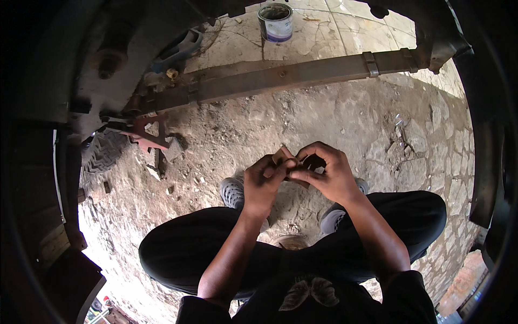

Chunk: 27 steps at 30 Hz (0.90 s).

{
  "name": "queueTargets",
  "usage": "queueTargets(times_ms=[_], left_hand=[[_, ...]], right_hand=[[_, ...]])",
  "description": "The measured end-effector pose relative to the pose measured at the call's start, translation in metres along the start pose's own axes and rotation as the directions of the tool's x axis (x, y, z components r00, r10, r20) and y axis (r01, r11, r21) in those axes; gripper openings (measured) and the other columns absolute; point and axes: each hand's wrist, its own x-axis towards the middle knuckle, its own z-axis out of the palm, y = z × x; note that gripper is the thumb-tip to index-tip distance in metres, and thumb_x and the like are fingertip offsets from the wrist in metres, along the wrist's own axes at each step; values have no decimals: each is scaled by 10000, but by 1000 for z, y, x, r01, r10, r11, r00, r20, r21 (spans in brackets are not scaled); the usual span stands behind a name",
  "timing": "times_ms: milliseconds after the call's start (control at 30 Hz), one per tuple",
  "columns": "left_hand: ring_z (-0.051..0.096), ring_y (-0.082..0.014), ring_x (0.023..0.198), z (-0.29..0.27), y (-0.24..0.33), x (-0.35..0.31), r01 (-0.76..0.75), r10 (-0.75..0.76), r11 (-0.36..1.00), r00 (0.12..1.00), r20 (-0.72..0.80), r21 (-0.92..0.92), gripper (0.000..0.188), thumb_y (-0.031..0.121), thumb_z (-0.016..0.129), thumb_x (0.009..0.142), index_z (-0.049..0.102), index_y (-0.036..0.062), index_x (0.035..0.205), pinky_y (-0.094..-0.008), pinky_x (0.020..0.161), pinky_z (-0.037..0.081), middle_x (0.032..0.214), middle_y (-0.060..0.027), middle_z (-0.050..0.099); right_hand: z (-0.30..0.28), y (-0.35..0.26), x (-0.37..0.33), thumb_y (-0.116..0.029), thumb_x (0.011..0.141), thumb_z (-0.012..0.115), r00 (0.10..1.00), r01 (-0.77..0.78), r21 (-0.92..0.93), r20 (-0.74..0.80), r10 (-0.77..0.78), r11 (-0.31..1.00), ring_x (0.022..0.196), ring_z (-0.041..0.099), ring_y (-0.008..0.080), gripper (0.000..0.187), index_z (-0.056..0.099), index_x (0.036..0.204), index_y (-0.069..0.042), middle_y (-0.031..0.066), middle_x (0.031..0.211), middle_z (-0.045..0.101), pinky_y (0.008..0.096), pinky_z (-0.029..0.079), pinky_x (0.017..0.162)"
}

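Note:
Both my hands meet in front of me, above the ground between my shoes. A small folded brown sheet [283, 155], stiff like sandpaper, is pinched between them. My left hand [260, 183] is closed on its left part, with the thumb toward the middle. My right hand [331, 171] grips the right side, its thumb and forefinger curved into a ring. The fingers cover much of the sheet, so its full shape is hidden.
A long metal beam with clamps [324, 69] crosses ahead of me, under dark vehicle parts. Beyond it stands an open paint can [276, 33]. At left are a red metal stand [148, 139] and a grey treaded piece [103, 152]. Rubble [399, 148] lies right.

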Motion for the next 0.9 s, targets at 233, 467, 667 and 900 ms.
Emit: queueTargets(times_ms=[233, 467, 667, 900], left_hand=[[584, -31, 778, 1, 2, 1, -5, 5, 1000, 999, -36, 4, 193, 159, 802, 963, 764, -21, 1023, -221, 684, 460, 858, -1, 722], [541, -16, 749, 5, 8, -6, -53, 64, 991, 994, -86, 124, 222, 168, 800, 970, 782, -29, 1071, -206, 639, 410, 833, 18, 704], [581, -21, 765, -1, 3, -1, -49, 48, 982, 999, 11, 184, 199, 123, 809, 958, 764, -40, 1062, -215, 649, 470, 853, -1, 730], [704, -82, 849, -3, -7, 4, -87, 89, 984, 996, -2, 158, 220, 45, 776, 965, 711, -98, 1119, -243, 758, 572, 987, -71, 783]], right_hand=[[-5, -3, 0, -119, 879, 864, 994, -112, 114, 7, 112, 987, 808, 783, 192, 281, 702, 1087, -22, 100, 972, 771, 311, 599, 744], [4, -2, 0, -106, 878, 847, 999, -25, -29, -22, 25, 999, 846, 786, 220, 258, 692, 1068, -24, 128, 996, 764, 340, 604, 753], [-2, 1, -5, -43, 849, 852, 999, -41, -75, 25, 43, 996, 888, 791, 228, 302, 681, 1096, -13, 127, 985, 766, 338, 620, 766], [-2, 2, -3, -9, 875, 788, 996, -92, 23, -9, 93, 995, 906, 788, 239, 306, 688, 1163, -19, 132, 1048, 769, 333, 633, 786]])
